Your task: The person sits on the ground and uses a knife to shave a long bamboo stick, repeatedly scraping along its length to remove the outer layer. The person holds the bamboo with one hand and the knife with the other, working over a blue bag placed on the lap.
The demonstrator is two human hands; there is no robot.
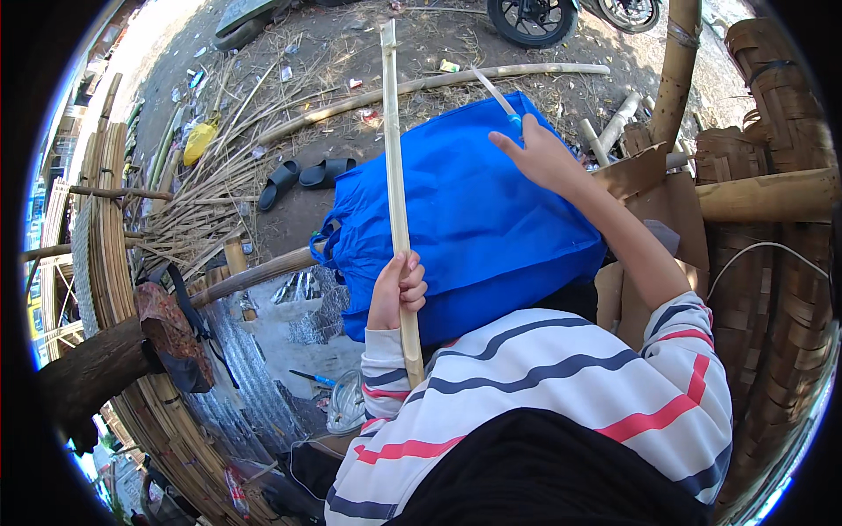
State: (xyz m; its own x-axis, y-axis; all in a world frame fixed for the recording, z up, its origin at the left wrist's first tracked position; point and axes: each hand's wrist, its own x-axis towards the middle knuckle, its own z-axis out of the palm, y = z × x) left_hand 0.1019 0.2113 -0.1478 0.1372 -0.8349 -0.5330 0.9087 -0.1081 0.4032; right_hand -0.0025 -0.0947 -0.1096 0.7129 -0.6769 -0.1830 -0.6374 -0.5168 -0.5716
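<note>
A long, pale split bamboo strip (396,175) stands nearly upright in the view, with its lower end against my striped shirt. My left hand (397,291) is closed around it near that lower end. In my right hand (542,158) is a knife (496,93), its blade pointing up and to the left, apart from the strip. Part of its light-blue handle shows; the fingers cover the rest. The right thumb sticks out to the left. A large blue fabric bag (482,202) lies spread over my lap beneath both hands.
Dark slippers (280,184) and a heap of thin bamboo strips (197,215) lie on the ground to the left. Beyond the bag is a long curved bamboo pole (421,86). Woven bamboo (763,333) stands at right. A blue-handled tool (314,379) lies at lower left.
</note>
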